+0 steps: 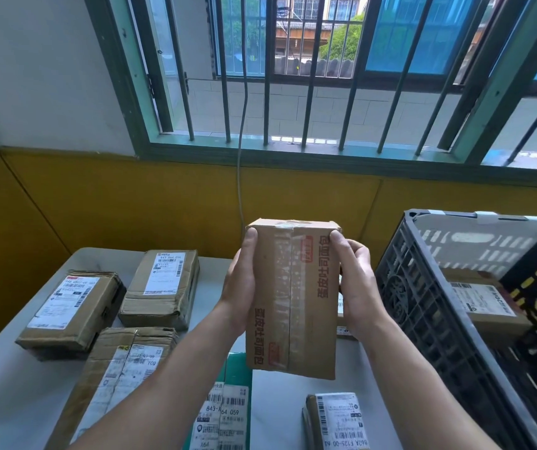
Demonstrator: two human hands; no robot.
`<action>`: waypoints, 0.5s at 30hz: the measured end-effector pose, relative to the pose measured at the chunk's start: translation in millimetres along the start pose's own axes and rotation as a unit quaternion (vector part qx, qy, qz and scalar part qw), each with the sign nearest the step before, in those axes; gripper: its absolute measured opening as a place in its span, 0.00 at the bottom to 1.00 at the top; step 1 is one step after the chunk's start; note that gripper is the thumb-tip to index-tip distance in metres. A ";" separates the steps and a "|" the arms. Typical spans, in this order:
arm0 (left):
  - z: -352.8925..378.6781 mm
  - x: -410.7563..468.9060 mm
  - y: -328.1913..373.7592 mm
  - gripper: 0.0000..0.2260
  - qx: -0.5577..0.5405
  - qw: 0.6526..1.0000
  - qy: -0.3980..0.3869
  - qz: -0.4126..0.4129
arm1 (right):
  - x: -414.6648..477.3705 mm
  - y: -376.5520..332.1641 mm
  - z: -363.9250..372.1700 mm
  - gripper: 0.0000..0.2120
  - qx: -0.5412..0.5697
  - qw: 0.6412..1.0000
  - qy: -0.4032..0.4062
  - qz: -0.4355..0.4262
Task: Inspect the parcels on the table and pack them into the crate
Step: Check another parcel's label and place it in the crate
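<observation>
Barred windows and a yellow-panelled wall stand behind a pale table (10, 401), and on its right side sits the black slatted crate (423, 319), the landmark here. Just left of the crate, raised above the table, a taped cardboard box (293, 303) is held upright. The left hand (239, 287) and the right hand (356, 287) grip its long sides, thumbs on the front near the top.

One labelled parcel (484, 303) already lies inside the crate. Well left of the crate, three brown parcels wait: a far one (163, 284), an outer one (72, 310) and a long crumpled one (124, 378). Nearer the crate, at the table's near edge, lie a green mailer (225, 414) and a small labelled packet (335, 420).

Judging by this, the packing has barely begun: the held box is under inspection, and at least five parcels remain.
</observation>
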State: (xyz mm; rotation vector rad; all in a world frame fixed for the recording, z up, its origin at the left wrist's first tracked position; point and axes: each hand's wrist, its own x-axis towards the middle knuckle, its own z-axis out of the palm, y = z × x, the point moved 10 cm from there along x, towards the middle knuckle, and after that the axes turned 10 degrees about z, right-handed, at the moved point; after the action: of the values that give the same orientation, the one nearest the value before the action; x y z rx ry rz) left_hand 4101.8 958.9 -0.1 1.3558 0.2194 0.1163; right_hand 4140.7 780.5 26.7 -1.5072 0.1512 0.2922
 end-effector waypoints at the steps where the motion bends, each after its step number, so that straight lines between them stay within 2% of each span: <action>1: -1.0 -0.2 0.1 0.34 0.005 1.000 0.005 0.000 | -1.0 -0.8 0.9 0.31 0.006 1.000 -0.002 -0.001; 4: -6.6 -0.5 1.5 0.33 0.023 0.999 0.041 0.005 | -2.5 -0.2 0.1 0.38 0.034 0.999 0.000 0.001; 7: -14.8 0.9 6.6 0.26 0.025 0.995 0.092 0.020 | -3.6 0.8 0.2 0.46 0.034 0.999 0.006 0.001; 10: -28.1 1.2 16.8 0.23 0.037 0.984 0.165 0.065 | -3.6 2.2 -1.2 0.48 0.031 0.999 0.018 0.000; 13: -34.2 -5.1 30.7 0.18 0.146 0.958 0.202 0.140 | -2.7 1.5 -3.3 0.47 0.031 0.999 0.033 0.002; 15: -24.8 -8.0 36.2 0.17 0.210 0.946 0.173 0.179 | -3.1 0.9 -3.3 0.47 0.036 0.999 0.039 0.002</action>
State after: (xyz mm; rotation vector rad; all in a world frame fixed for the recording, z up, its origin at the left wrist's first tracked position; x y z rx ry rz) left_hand 4090.1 988.5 31.1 1.7883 0.3014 0.6456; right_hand 4137.8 777.0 26.5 -1.4477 0.2253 0.2293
